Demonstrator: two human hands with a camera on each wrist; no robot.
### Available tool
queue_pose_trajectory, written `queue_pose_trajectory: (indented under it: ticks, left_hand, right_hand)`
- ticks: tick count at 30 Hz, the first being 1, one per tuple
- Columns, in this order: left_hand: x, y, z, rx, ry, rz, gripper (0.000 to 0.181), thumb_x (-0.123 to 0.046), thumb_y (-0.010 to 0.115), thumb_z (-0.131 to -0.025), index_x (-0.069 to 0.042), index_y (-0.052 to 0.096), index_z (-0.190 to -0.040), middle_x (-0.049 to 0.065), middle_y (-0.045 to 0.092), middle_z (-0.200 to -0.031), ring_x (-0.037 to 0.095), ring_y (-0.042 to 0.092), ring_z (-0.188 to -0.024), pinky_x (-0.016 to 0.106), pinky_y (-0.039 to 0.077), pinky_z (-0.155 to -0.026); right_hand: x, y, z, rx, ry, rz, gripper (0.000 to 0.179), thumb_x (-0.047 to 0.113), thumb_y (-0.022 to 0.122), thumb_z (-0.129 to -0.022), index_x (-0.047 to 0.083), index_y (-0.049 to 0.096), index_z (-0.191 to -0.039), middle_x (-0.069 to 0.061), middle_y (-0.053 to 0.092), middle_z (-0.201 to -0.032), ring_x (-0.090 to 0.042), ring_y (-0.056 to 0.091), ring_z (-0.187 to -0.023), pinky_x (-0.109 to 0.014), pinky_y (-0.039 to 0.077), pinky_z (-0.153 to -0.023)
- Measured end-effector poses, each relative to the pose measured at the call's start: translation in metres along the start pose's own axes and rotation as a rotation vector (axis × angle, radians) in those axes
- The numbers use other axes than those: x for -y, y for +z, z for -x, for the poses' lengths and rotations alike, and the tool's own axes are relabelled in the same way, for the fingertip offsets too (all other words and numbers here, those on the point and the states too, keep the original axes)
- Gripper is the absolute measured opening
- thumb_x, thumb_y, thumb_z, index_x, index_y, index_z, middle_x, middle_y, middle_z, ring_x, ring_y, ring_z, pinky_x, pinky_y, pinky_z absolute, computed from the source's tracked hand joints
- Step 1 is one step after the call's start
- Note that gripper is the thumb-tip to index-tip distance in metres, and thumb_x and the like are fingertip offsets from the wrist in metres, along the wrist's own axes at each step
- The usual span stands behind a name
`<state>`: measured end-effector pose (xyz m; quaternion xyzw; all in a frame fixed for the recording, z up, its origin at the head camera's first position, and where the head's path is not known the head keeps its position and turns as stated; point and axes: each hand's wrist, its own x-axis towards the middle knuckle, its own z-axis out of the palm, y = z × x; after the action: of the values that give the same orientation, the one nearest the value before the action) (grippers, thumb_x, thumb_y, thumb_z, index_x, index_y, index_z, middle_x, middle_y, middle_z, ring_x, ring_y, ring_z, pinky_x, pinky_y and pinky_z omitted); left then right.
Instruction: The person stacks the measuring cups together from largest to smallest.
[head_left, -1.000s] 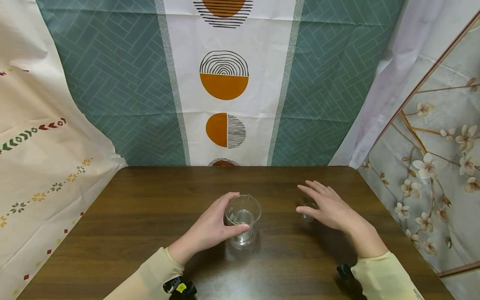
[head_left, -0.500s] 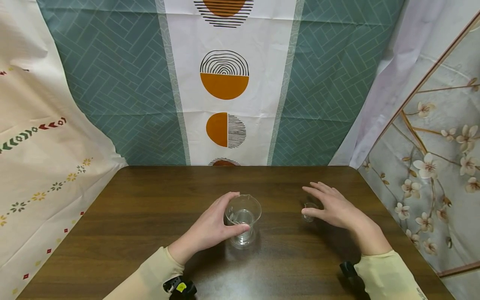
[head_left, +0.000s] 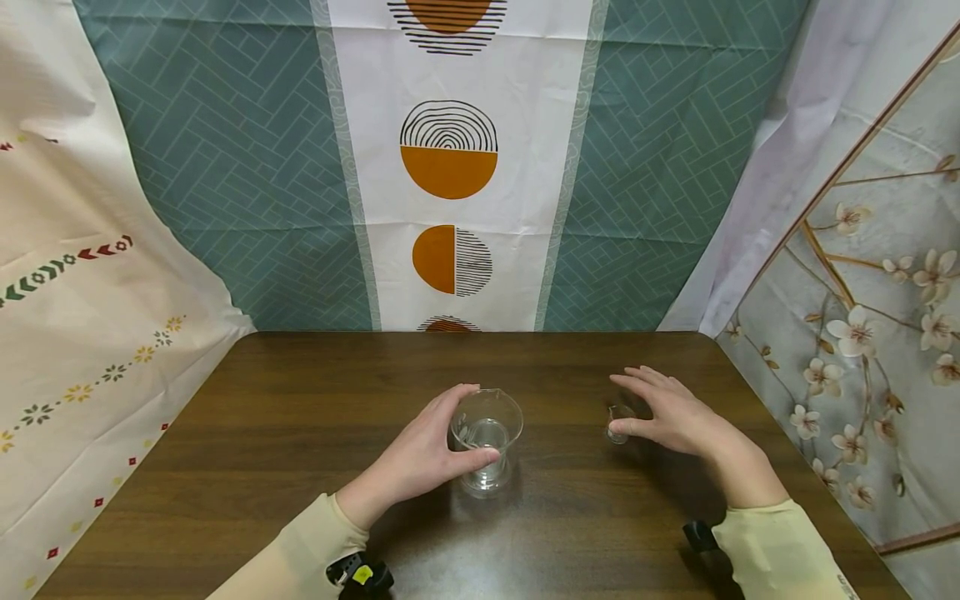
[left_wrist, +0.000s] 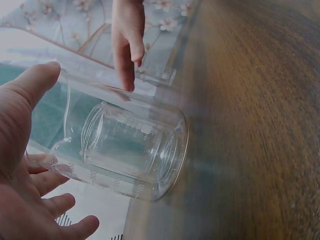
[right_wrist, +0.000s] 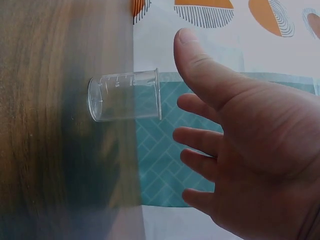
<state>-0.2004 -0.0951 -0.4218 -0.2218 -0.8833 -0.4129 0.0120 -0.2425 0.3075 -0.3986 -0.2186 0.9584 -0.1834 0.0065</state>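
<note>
Only left wrist view resolves graduations on large clear-glass beaker (left_wrist: 75, 116), medium clear-glass beaker (left_wrist: 125, 142) nested inside. Left hand (head_left: 429, 457) grips large beaker; right hand (head_left: 675, 419) spread beside small clear-glass beaker (right_wrist: 125, 96).

Soft shadows, pale glare on table (head_left: 487, 554)

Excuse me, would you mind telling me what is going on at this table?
A person's left hand holds a large glass beaker by its rim as it stands upright on the table, with a medium beaker nested inside. The right hand, open, is beside a small beaker without touching it; that one also stands upright, apart from the other two.
</note>
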Motion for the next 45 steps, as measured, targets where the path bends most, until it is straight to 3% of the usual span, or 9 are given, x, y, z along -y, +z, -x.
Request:
queue_pose_trajectory:
  ticks: [9,33,45]
  left_hand:
    - [0.000,0.000,0.000,0.001,0.004,0.007,0.094,-0.057,0.092,-0.087,-0.022,0.048,-0.162,0.009,0.055,-0.160,0.026,0.054,-0.144,0.056,0.049,-0.113]
    - [0.000,0.001,0.001,-0.003,-0.003,-0.002,0.094,-0.055,0.093,-0.086,-0.023,0.049,-0.162,0.003,0.054,-0.161,0.024,0.052,-0.146,0.055,0.048,-0.115]
    - [0.000,0.000,0.000,0.001,-0.001,0.004,0.095,-0.057,0.092,-0.087,-0.020,0.048,-0.163,0.006,0.054,-0.161,0.026,0.053,-0.145,0.056,0.048,-0.114]
  right_hand:
    - [-0.005,0.000,0.001,0.030,0.019,-0.002,0.085,0.051,0.087,-0.094,0.001,0.058,-0.156,-0.034,0.044,-0.164,-0.061,0.034,-0.153,-0.081,0.023,-0.119]
    - [-0.010,0.000,0.005,0.088,0.024,0.017,0.076,0.047,0.083,-0.098,0.000,0.060,-0.153,-0.037,0.047,-0.160,-0.064,0.038,-0.149,-0.082,0.031,-0.114]
    - [-0.028,0.009,0.001,0.061,-0.024,-0.005,0.064,0.053,0.079,-0.100,0.004,0.068,-0.139,-0.033,0.053,-0.155,-0.062,0.041,-0.148,-0.079,0.036,-0.113]
